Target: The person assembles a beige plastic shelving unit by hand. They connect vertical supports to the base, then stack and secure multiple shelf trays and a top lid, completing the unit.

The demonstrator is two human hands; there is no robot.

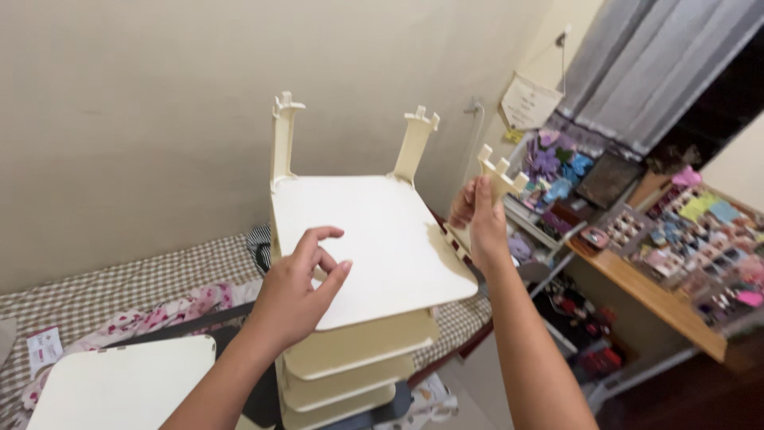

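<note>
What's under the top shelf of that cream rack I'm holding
Under the top shelf sit three more cream shelves, stacked close. Only their front edges show; their surfaces are covered. The left hand rests on the top shelf's edge, and the right hand grips a corner post.

A checked bed (pixel 119 283) carries a floral cloth (pixel 171 310) and, seemingly, a cream panel (pixel 119 386).

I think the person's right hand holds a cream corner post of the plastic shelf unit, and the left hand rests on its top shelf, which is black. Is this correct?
Not quite: the top shelf is cream, like the rest of the plastic shelf unit, not black. The head view shows this. The rest holds: the right hand grips a cream corner post, and the left hand rests on the top shelf's near edge.
</note>
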